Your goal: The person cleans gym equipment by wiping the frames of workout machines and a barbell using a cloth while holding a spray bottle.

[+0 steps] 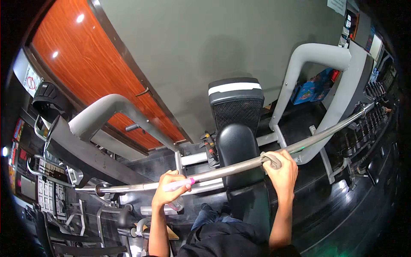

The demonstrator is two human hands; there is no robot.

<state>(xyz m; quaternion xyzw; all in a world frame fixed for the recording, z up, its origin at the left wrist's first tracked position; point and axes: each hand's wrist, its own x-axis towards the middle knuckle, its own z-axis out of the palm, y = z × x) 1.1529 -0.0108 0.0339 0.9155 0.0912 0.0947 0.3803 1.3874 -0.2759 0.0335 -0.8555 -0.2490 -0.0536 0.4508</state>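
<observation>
Running beneath both hands (168,191) (281,174) (aslant): bar (227,171)

Counting off my feed now: two hands, one left hand (169,191) and one right hand (281,171), that's the pair! One bottle (191,181) with pink on it, one cloth (272,162), and a single long barbell (227,171). Into the middle, I make it three black pads (236,143). Curved grey frames (96,115)? Two, one per side. One wood-toned door (81,64), and on it one handle (142,92). I spot two notices (31,82), one at each upper side, plus at least one blue box (309,92). And the dumbbells (369,128), several, too crowded for me to number!
</observation>
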